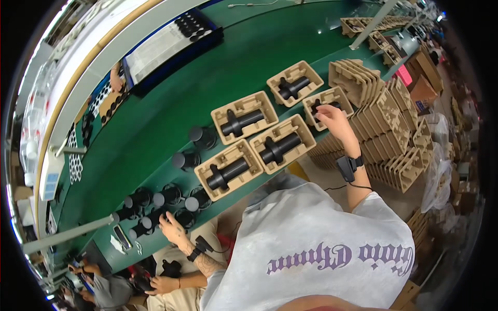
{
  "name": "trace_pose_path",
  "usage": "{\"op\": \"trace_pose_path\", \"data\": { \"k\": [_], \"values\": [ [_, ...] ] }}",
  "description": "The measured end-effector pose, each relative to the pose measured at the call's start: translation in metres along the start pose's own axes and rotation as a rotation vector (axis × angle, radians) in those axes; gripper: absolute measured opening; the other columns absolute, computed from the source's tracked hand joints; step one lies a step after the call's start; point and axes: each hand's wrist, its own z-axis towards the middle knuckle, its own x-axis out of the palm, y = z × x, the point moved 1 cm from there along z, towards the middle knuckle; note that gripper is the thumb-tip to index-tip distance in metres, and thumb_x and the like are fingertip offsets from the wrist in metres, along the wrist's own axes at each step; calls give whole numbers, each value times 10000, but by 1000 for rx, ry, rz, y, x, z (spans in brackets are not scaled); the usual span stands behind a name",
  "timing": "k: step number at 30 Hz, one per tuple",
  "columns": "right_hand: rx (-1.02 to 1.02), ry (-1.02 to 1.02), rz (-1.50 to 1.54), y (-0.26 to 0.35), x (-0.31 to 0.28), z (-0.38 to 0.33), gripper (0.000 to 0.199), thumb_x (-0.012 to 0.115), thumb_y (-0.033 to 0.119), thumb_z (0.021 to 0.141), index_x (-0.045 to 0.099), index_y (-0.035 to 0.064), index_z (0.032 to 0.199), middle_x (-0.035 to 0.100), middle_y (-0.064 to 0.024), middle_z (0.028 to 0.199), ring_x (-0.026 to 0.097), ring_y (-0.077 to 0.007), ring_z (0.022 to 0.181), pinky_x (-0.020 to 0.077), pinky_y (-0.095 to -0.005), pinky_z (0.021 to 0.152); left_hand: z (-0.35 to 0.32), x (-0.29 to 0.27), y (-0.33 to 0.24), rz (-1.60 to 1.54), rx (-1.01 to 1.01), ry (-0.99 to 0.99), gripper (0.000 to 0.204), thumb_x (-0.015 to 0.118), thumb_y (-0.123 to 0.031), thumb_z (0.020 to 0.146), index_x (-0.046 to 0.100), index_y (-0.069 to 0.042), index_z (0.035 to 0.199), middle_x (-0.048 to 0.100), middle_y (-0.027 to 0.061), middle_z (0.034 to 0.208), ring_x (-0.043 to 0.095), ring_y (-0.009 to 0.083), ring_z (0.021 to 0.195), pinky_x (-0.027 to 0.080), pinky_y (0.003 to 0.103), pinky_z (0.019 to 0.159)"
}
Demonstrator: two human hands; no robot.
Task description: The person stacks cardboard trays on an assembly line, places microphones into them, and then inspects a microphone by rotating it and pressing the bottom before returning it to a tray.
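My left hand (174, 231) is at the near left of the green bench, its fingers closed around a black cylindrical part (155, 216) in a cluster of similar parts. Farther right, my right hand (334, 120) reaches into a brown moulded pulp tray (344, 98). Its fingers are bent onto a black tubular part (315, 105), which they partly cover. Beside that tray are more pulp trays (202, 179), each holding a black tube with a wider collar (280, 147). Two black cylinders (185, 160) stand just left of the trays.
Nested pulp trays (384, 122) are stacked high at the right. Across the bench lies a blue-edged bin (166, 49) with small black parts. A phone (122, 237) rests at the near left. Another person's hand (117, 80) is at the far left; a co-worker's hand (164, 285) is close by.
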Motion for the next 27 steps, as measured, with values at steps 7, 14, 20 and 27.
{"op": "trace_pose_path", "data": {
  "k": [7, 14, 20, 27],
  "values": [
    [-142, 35, -363, -5, 60, 118, 495, 527, 466, 829, 675, -2, 764, 637, -205, 733, 615, -391, 731, 505, -441, 691, -14, 5, -27, -66, 83, -368, 469, 415, -364, 960, 531, 34, 1177, 582, 236, 1105, 525, 399, 1031, 405, 430, 893],
    [-294, 129, -714, -21, 137, 131, 611, 573, 552, 804, 700, -39, 895, 419, -195, 1370, 206, -404, 1357, 194, -689, 1006, -69, 50, -228, -724, 437, 121, 238, 492, -123, 911, 633, 33, 1023, 652, 126, 997, 615, 232, 921, 472, 326, 855],
    [-306, 325, -508, -23, 141, 125, 511, 562, 469, 824, 706, -7, 943, 448, -263, 1302, 210, -493, 1313, 142, -734, 981, -93, 183, -393, -437, 675, 576, 385, 413, -220, 899, 569, 111, 1021, 586, 308, 946, 540, 458, 870, 436, 460, 760],
    [-437, 316, -641, -21, 141, 131, 291, 597, 194, 780, 698, -10, 961, 483, -281, 1230, 199, -578, 1284, 94, -773, 962, -89, 226, -412, -693, 398, 748, 378, 392, -112, 786, 578, 85, 1050, 613, 253, 916, 525, 369, 727, 443, 417, 696]
  ]
}}
